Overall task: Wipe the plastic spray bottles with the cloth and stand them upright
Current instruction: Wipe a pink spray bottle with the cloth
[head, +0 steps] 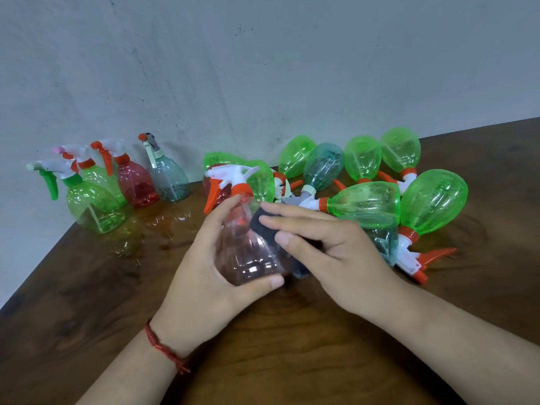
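A scuffed grey wall (263,68) backs a dark wooden table (87,302). At far left, a cluster of upright bottles (93,209) stands by the wall. At centre, the left hand (204,276) grips a clear pink spray bottle (248,252) above the table, and the right hand (330,252) pinches a dark cloth (263,226) against its side. To the right, mostly green bottles (368,200) lie heaped. Their moulded base marks are too blurred to read.

The right hand (330,252) hides most of the dark grey cloth (264,226), and the clear pink plastic spray bottle (248,258) blocks a red plastic bottle (224,192) behind the grip.
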`<state>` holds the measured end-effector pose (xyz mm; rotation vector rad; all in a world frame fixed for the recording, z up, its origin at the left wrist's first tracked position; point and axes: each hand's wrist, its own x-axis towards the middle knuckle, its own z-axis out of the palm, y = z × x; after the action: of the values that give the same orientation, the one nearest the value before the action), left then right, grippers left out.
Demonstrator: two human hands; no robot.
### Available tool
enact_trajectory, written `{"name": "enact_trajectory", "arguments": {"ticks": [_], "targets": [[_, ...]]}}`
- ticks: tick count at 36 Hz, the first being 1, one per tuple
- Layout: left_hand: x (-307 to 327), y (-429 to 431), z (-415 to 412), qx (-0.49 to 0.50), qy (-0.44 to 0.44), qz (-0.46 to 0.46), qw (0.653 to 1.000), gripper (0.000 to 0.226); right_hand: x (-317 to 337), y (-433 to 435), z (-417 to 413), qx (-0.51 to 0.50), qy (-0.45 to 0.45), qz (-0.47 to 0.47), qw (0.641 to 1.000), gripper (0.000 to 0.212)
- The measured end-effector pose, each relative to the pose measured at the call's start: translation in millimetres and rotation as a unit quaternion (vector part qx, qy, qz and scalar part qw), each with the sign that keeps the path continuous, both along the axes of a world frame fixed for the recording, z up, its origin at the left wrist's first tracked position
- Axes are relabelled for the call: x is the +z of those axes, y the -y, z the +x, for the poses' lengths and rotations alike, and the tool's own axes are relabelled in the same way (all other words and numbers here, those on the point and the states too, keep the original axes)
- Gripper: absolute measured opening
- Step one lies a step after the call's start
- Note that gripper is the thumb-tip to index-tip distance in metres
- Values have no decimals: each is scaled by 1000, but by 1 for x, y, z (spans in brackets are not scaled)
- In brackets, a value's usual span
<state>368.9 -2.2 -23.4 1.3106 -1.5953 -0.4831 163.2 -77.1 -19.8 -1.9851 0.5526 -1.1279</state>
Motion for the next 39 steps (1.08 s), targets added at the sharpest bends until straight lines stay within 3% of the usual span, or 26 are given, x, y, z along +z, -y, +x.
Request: {"name": "enact_trajectory", "arguments": {"ticks": [8, 13, 16, 21, 25, 31, 39], "targets": [[-1, -2, -6, -61, 29, 4, 998, 114, 5, 5, -1, 14, 86, 176, 981, 29], [3, -6, -5, -97, -3, -22, 995, 118, 7, 3, 5, 36, 185, 291, 938, 26], [5, -5, -1, -96, 25, -20, 995, 120, 7, 2, 6, 43, 187, 305, 933, 26], [5, -3, -2, -59, 103, -24, 993, 117, 3, 1, 4, 11, 147, 212, 966, 27], [0, 0, -2, -41, 62, -34, 997, 120, 0, -2, 2, -29, 59, 78, 995, 28], [3, 2, 1, 17, -36, -34, 999, 108, -6, -11, 5, -28, 9, -67, 997, 29], [2, 2, -1, 30, -40, -17, 999, 105, -12, -11, 8, -42, 6, -101, 994, 30]]}}
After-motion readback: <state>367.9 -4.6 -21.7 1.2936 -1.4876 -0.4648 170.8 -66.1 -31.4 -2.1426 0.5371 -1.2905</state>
